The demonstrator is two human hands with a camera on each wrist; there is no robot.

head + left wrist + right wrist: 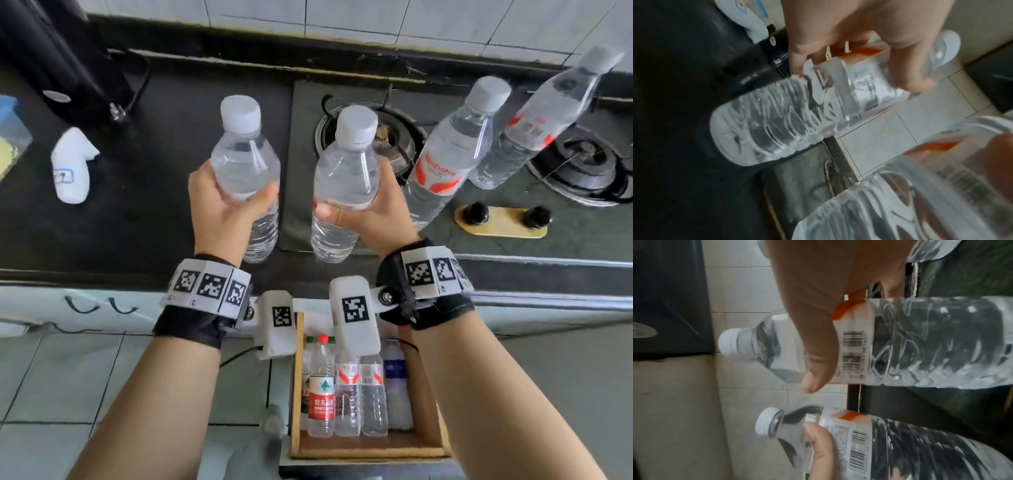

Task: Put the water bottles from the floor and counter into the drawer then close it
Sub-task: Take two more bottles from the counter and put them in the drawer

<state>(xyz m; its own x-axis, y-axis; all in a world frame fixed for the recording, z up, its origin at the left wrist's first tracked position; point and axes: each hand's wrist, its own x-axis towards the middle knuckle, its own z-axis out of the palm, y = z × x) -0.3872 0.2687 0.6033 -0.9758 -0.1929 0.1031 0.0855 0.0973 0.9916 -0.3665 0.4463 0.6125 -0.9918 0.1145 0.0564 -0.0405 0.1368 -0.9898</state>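
Dark stone table (144, 219) carries a gas stove along tiled wall. Left hand (224, 205) curls round a clear plastic water bottle with white cap (245, 171); right hand (370, 205) grips a second clear white-capped bottle (346, 185). At 2 o'clock, two red-labelled bottles (445, 154) stand on the table. At 6 o'clock, an open wooden drawer (370, 448) holds five bottles lying side by side.

Clear ribbed glossy plastic bottles (246, 178) with white matt caps (239, 113); glossy printed labels (436, 173); bare wood drawer (296, 394); dark matt counter (154, 222); glazed wall tiles (342, 17), top of frame.
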